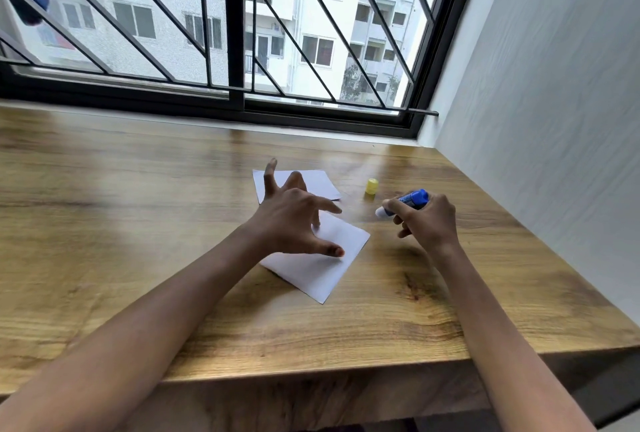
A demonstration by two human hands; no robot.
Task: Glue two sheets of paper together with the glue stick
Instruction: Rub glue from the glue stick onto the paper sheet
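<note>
Glue stick (414,198): blue barrel, uncapped, white glue end pointing left; held above the counter, just right of the near sheet.
Right hand (427,220): grip clenched round the barrel of the glue stick.
Left hand (294,220): grip released, fingers spread over the near sheet, thumb tip seemingly on the paper.
Near sheet (322,268): white, lying flat and skewed on the counter.
Far sheet (311,182): white, flat, just behind the left hand.
Yellow cap (372,186): standing upright beside the far sheet.
Handling: the paper is likely light, limp and quick to slide or crease, so pin it flat near the middle. The stick is light and rigid and is best held at mid-barrel.
Counter (138,189): smooth wood-grain, probably slippery under paper.
Room: barred window (235,33) behind, pale wall (554,85) to the right.
</note>
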